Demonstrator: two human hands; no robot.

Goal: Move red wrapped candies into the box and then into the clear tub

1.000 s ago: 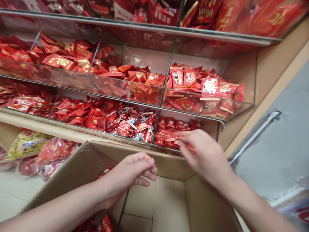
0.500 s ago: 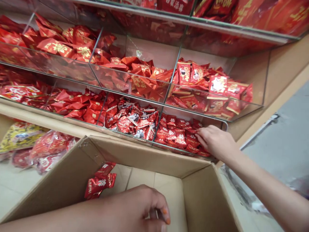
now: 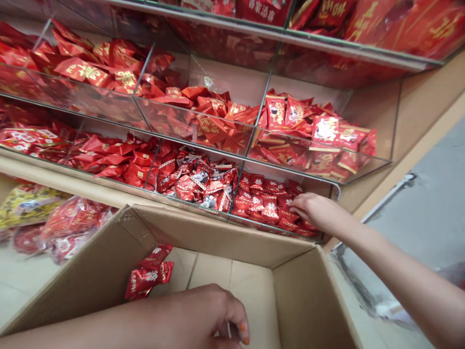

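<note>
Over the cardboard box [image 3: 232, 237], my left hand [image 3: 218, 315] hangs with its fingers loosely curled and a gap between them; nothing shows in it. Red packets [image 3: 149, 277] lie inside the box at its left wall. My right hand [image 3: 319, 211] reaches into the right end of the lowest shelf row, its fingers bent together against small red packets [image 3: 271, 206] with white lettering. What its fingertips hold, if anything, is hidden.
Clear shelf dividers [image 3: 258, 114] separate compartments of red packets above and to the left. Plastic bags [image 3: 74, 218] of packets lie on the floor left of the box. A wooden side panel [image 3: 417, 131] edges the shelves at the right.
My right hand has shifted slightly left and down over the packets. My left hand has moved slightly down and left, with its fingers still curled.
</note>
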